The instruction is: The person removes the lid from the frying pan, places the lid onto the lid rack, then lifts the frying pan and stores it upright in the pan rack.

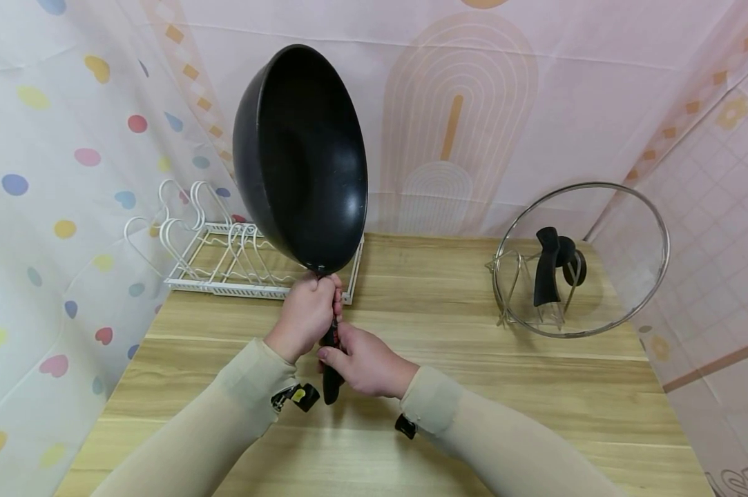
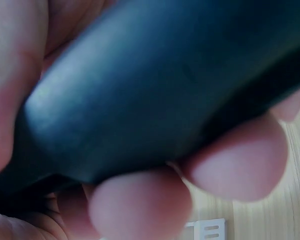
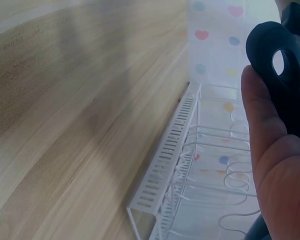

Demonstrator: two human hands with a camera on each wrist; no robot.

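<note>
A deep black wok [image 1: 314,166] is raised above the table, its bowl upward and its opening turned sideways to the right. Just below the bowl, my left hand [image 1: 305,310] grips the upper part of the black handle [image 1: 331,386]. Lower down, my right hand [image 1: 374,360] holds the same handle, thumb lying across it. Close up in the left wrist view, fingertips [image 2: 140,202] curl under the dark handle [image 2: 140,90]. At the right edge of the right wrist view, the handle end [image 3: 262,42] with its hanging hole shows beside my thumb [image 3: 257,95].
A white wire rack [image 1: 255,291] stands at the back left, partly behind the wok. On the right, a glass lid [image 1: 666,262] with a black knob leans upright in a small wire stand [image 1: 507,304]. Patterned curtains [image 1: 572,90] border the wooden table [image 1: 523,407].
</note>
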